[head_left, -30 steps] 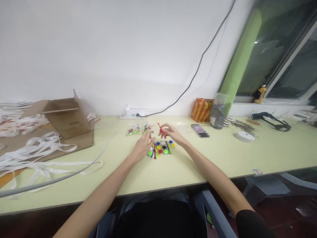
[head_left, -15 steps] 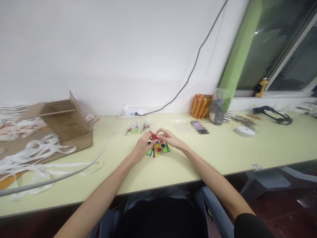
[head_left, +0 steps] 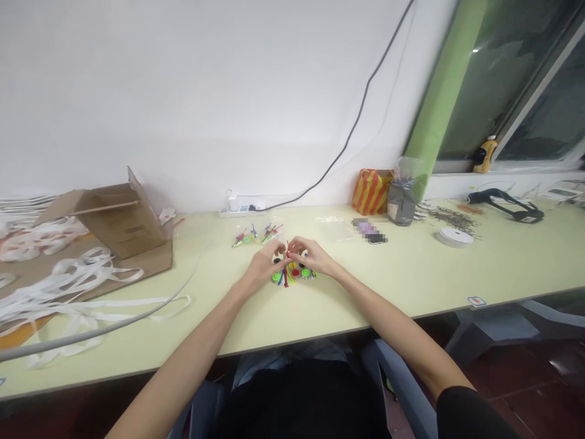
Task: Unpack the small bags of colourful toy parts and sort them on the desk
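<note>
My left hand (head_left: 267, 261) and my right hand (head_left: 309, 255) meet over the middle of the table. Their fingertips pinch a small red plastic piece (head_left: 288, 249) between them, its shape partly hidden by the fingers. Right below the hands lies a group of small colourful parts: a green disc (head_left: 306, 274), a red disc (head_left: 295, 273), a yellow disc (head_left: 293, 265) and several thin red, blue and yellow sticks (head_left: 286, 278). Farther back, to the left of my hands, two small assembled colourful pieces (head_left: 258, 235) rest on the table.
An open cardboard box (head_left: 121, 219) and tangled white straps (head_left: 86, 277) cover the left side. A power strip (head_left: 242, 207) lies by the wall. To the right are a phone (head_left: 369, 230), a striped bag (head_left: 371, 192), a grey container (head_left: 402, 202) and a white roll (head_left: 454, 237).
The red piece has turned from lying slantwise across my fingers to pointing more upright. My hands have drawn slightly closer together. The view has shifted a little.
</note>
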A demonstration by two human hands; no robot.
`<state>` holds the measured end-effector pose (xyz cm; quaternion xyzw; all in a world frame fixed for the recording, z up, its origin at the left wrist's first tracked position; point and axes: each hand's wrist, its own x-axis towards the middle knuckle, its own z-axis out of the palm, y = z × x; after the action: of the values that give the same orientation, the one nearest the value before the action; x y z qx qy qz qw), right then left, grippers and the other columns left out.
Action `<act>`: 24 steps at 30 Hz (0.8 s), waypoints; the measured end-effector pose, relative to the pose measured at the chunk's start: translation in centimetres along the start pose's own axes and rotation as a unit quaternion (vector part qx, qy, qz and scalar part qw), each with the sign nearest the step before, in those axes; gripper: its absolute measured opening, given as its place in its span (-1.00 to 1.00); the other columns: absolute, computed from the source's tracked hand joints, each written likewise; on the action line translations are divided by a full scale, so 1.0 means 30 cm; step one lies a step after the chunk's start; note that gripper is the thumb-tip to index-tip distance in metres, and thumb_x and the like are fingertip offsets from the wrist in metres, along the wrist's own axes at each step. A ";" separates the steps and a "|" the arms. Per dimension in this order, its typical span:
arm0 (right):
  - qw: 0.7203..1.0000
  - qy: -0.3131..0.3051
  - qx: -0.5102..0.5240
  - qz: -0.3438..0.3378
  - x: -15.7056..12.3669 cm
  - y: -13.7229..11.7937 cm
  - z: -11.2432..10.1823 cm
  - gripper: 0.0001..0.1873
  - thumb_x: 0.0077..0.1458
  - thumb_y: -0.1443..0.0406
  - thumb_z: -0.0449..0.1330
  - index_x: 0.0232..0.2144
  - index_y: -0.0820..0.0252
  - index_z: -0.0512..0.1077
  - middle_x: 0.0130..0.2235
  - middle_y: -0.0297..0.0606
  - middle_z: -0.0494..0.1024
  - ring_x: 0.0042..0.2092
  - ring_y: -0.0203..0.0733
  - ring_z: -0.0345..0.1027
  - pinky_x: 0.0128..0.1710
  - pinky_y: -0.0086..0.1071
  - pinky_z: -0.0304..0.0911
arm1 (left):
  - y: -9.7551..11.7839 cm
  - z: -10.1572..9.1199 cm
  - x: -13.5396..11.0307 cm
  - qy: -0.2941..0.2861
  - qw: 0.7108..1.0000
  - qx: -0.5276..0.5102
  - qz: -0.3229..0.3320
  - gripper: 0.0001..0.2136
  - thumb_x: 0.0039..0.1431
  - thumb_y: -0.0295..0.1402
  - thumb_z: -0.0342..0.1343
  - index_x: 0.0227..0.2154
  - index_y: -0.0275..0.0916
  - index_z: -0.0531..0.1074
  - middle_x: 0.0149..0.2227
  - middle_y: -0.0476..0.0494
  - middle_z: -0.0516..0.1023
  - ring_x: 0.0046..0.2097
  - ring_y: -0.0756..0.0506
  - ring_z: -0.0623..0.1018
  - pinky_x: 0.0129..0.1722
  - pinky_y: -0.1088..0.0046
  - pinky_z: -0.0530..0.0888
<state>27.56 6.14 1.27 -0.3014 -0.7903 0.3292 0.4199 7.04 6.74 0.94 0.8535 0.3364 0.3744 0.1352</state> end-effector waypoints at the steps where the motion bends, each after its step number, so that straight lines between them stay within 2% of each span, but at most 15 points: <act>1: 1.000 0.003 0.000 -0.002 -0.001 0.002 0.001 -0.81 0.18 0.20 0.19 -0.23 0.17 0.33 -0.35 -0.30 0.56 -0.33 -0.23 0.42 -0.26 -0.37 0.32 | 0.001 0.002 0.000 -0.005 1.000 -0.004 -0.004 -0.77 0.25 -0.13 0.11 -0.21 -0.19 0.37 -0.28 -0.05 0.44 -0.25 -0.07 0.43 -0.22 0.38 0.38; 8: 1.000 -0.008 -0.019 -0.019 -0.004 0.008 0.003 -0.83 0.23 0.19 0.15 -0.25 0.15 0.28 -0.34 -0.30 0.53 -0.32 -0.23 0.39 -0.25 -0.37 0.31 | -0.008 0.014 -0.003 -0.038 0.999 -0.002 -0.030 -0.77 0.28 -0.13 0.08 -0.25 -0.20 0.39 -0.35 -0.02 0.43 -0.33 -0.04 0.40 -0.29 0.41 0.35; 15: 1.000 -0.016 -0.006 0.001 -0.008 -0.001 -0.006 -0.77 0.27 0.11 0.10 -0.23 0.16 0.30 -0.29 -0.24 0.57 -0.31 -0.21 0.42 -0.24 -0.34 0.33 | -0.002 0.022 -0.006 -0.027 1.000 -0.011 -0.004 -0.75 0.29 -0.20 0.07 -0.05 -0.17 0.40 -0.24 -0.07 0.48 -0.27 -0.06 0.43 -0.23 0.39 0.38; 24: 1.000 -0.005 0.004 0.002 -0.008 -0.010 -0.004 -0.77 0.26 0.10 0.10 -0.19 0.13 0.28 -0.30 -0.28 0.58 -0.31 -0.21 0.42 -0.24 -0.35 0.31 | 0.007 0.020 -0.008 -0.037 0.999 -0.018 -0.010 -0.75 0.32 -0.17 0.03 -0.09 -0.19 0.41 -0.28 -0.07 0.48 -0.29 -0.06 0.43 -0.25 0.39 0.38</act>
<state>27.72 5.82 1.45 -0.2999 -0.7906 0.3347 0.4158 7.48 6.43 0.51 0.8608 0.3332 0.3466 0.1667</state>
